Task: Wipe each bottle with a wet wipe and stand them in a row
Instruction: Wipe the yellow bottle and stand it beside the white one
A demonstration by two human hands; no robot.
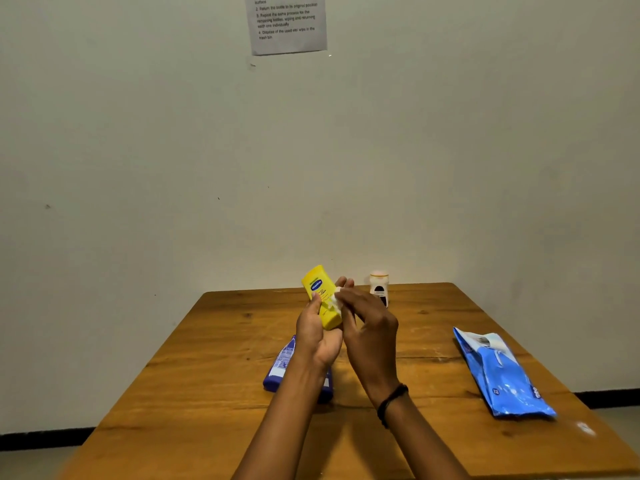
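My left hand (317, 336) grips a yellow bottle (320, 296) by its lower end and holds it tilted above the wooden table (207, 393). My right hand (367, 327) presses a small white wet wipe (336, 301) against the bottle's right side. A blue bottle (280, 365) lies on its side on the table under my left forearm, partly hidden. A small white bottle (379, 287) with a dark label stands upright at the far edge of the table, behind my right hand.
A blue pack of wet wipes (502, 375) lies on the right side of the table. A printed sheet (287, 24) hangs on the pale wall behind. The table's far edge meets the wall.
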